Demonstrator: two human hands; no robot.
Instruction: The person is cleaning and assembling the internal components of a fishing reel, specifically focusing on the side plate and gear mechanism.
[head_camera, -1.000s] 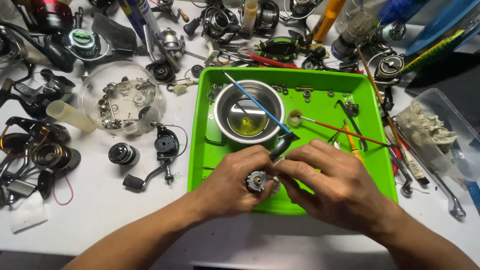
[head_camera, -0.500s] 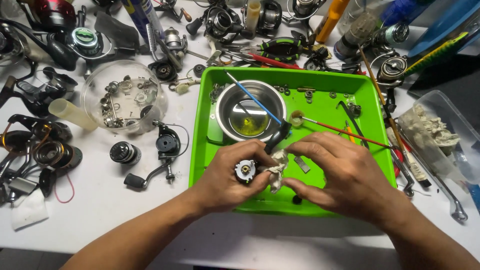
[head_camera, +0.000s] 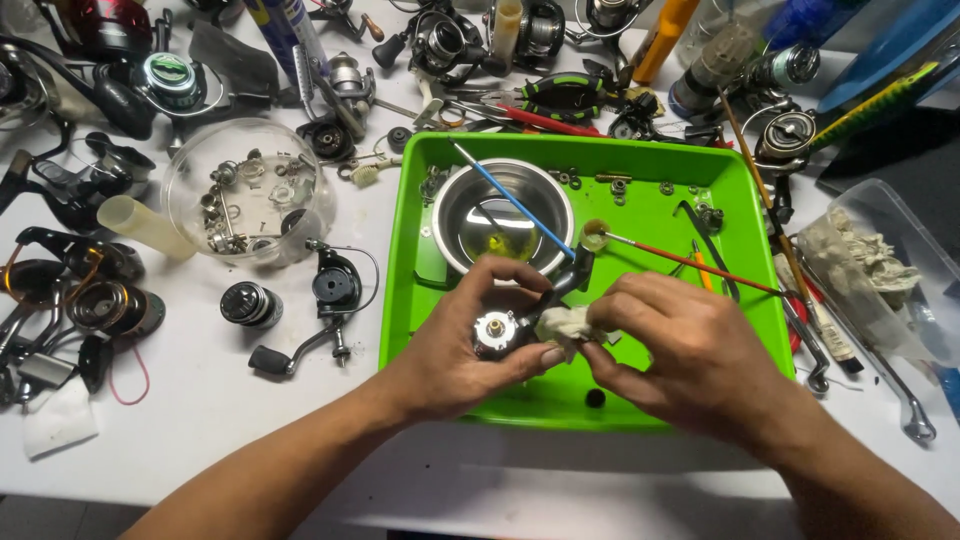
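Observation:
My left hand (head_camera: 462, 345) grips a dark fishing reel body (head_camera: 510, 325) above the green tray (head_camera: 640, 200); its black stem points up and right. My right hand (head_camera: 685, 345) pinches a small off-white cloth (head_camera: 562, 325) against the reel's right side. Just behind the hands, inside the tray, stands a steel bowl (head_camera: 470, 215) with yellowish liquid, and a blue-handled brush (head_camera: 510, 198) leans across it. A red-handled brush (head_camera: 700, 268) lies in the tray to the right, its tip in a small cap.
A clear round dish of small metal parts (head_camera: 245, 195) sits left of the tray, with a black reel handle (head_camera: 315, 320) and spool (head_camera: 248, 303) below it. Several reels and tools crowd the back and left. A clear tub with rags (head_camera: 875, 265) is at the right.
Both hands lifted and shifted slightly away from me over the tray. The reel body turned in my left hand, and the cloth now shows between the hands.

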